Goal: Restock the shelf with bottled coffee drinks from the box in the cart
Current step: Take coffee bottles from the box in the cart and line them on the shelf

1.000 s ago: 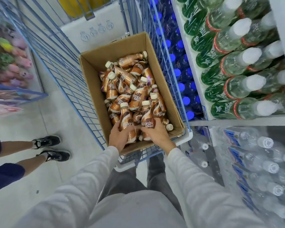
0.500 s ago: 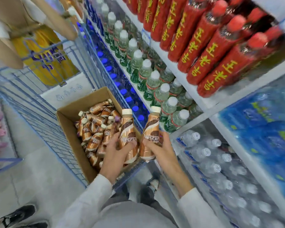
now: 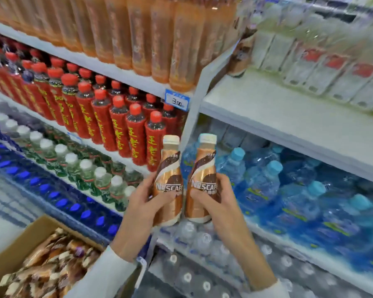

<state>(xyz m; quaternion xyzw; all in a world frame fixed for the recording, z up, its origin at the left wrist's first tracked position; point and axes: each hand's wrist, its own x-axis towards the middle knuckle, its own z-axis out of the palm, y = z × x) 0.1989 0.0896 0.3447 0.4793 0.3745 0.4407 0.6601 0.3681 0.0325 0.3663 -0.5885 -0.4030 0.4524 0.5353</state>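
Directly behind the coffee bottles (image 3: 169,168): shelf upright (image 3: 191,125), blue water bottles (image 3: 261,186).

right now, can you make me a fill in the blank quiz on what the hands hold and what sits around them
1. The left hand and the right hand together hold ____ coffee bottles.
2. Both held bottles have their caps pointing ____.
3. The red-labelled bottles on the shelf behind have ____ caps.
4. The cardboard box at lower left holds more ____ bottles.

Missing words: two; up; red; coffee
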